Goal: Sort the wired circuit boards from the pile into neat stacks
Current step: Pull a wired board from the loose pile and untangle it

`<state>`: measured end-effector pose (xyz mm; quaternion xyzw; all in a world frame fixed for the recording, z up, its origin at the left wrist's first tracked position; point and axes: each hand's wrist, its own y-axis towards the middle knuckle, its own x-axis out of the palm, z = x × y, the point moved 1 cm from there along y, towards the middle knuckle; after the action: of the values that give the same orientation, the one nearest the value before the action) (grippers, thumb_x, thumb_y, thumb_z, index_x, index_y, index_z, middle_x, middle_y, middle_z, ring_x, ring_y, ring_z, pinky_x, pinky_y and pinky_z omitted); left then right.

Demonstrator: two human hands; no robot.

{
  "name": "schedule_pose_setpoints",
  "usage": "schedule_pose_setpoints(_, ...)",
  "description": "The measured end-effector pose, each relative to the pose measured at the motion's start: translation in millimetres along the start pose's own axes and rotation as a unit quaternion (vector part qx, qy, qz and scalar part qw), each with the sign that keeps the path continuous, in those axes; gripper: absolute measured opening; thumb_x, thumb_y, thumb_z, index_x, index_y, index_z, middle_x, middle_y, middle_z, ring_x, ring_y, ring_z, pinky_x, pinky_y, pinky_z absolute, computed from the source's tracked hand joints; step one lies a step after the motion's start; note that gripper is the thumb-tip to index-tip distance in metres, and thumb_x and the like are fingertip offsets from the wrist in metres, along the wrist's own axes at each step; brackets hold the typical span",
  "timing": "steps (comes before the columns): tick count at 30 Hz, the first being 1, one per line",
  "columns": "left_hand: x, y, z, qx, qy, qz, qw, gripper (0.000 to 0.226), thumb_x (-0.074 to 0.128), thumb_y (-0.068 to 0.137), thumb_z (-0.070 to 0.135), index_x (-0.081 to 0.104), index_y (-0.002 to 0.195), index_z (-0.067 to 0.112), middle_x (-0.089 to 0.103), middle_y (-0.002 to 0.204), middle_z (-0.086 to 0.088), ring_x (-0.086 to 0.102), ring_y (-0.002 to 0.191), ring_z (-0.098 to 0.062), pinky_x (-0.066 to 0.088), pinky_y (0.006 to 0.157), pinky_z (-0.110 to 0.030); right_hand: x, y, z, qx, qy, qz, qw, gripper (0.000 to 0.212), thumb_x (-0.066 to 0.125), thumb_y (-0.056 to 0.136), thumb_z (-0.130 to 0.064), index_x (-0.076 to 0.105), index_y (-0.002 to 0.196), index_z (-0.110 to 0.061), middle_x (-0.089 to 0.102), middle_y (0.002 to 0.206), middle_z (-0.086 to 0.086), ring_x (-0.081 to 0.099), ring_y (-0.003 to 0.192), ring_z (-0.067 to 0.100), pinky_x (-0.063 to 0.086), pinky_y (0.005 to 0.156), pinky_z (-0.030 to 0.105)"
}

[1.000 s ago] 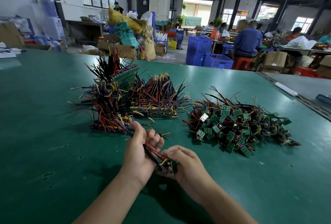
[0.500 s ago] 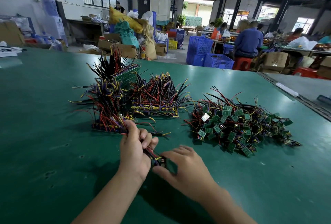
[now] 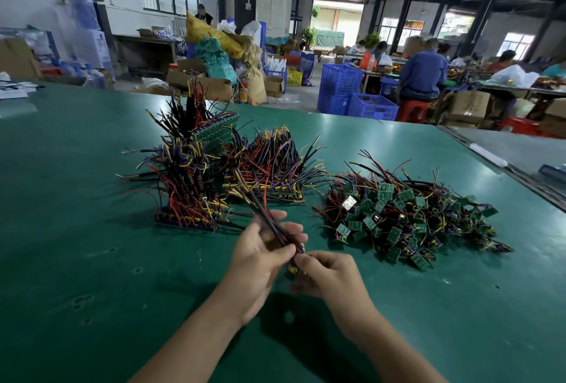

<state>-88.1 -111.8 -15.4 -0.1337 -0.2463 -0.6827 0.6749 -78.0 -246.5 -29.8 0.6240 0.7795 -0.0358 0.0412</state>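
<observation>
A loose pile of small green circuit boards (image 3: 407, 214) with red, black and yellow wires lies on the green table at the right. Three neat stacks stand left of it: a front stack (image 3: 186, 195), a middle stack (image 3: 272, 171) and a tilted rear stack (image 3: 211, 130). My left hand (image 3: 260, 257) grips a small bundle of wired boards (image 3: 266, 217) by the wires, which point up and away. My right hand (image 3: 324, 272) pinches the board end of that bundle, just in front of the stacks.
The green table (image 3: 92, 229) stretches wide to the left and near side. A white tube (image 3: 488, 155) lies by the right seam. Beyond the far edge are blue crates (image 3: 340, 85), cardboard boxes, sacks and seated people at other tables.
Both hands have lifted the bundle off the table and turned it so the wires stick up toward the stacks. My right hand moved from lying over the boards to pinching their end.
</observation>
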Motion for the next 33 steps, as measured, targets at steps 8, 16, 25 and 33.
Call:
schedule_pose_setpoints(8,-3.6,-1.8,-2.1,0.083,0.113,0.052,0.989,0.044,0.05,0.08,-0.03,0.047,0.102,0.008,0.07,0.078,-0.006,0.072,0.083,-0.025,0.056,0.073,-0.025,5.3,-1.8,-1.5,0.084,0.167,-0.078,0.979,0.016,0.063,0.093,-0.015,0.076,0.097,-0.007,0.07,0.101,0.019,0.071,0.087,0.033,0.059,0.074,0.037)
schedule_pose_setpoints(16,-8.4,2.8,-8.0,0.104,0.072,0.122,0.984,0.032,0.051,0.081,-0.027,0.045,0.101,-0.002,0.06,0.093,-0.033,0.072,0.081,-0.024,0.056,0.068,-0.026,11.8,-1.0,-2.0,0.125,0.334,-0.127,0.925,0.027,0.07,0.082,-0.023,0.074,0.107,-0.012,0.069,0.11,0.012,0.069,0.09,0.03,0.059,0.077,0.038)
schedule_pose_setpoints(25,-8.1,3.3,-17.8,0.139,0.055,0.126,0.981,0.034,0.056,0.078,-0.027,0.047,0.098,-0.001,0.071,0.08,-0.006,0.072,0.084,-0.023,0.056,0.073,-0.023,7.3,5.7,5.0,0.122,0.351,-0.07,0.926,0.03,0.075,0.073,-0.018,0.076,0.101,-0.009,0.07,0.091,0.011,0.068,0.072,0.022,0.056,0.061,0.026)
schedule_pose_setpoints(33,-15.1,11.7,-36.8,0.089,0.207,0.1,0.969,0.013,0.058,0.091,0.018,0.051,0.102,0.016,0.069,0.091,-0.007,0.066,0.085,-0.014,0.052,0.071,-0.025,-21.4,22.6,-9.0,0.016,0.287,0.06,0.956,0.017,0.075,0.065,-0.017,0.079,0.078,-0.006,0.07,0.075,0.014,0.062,0.056,0.018,0.055,0.055,0.025)
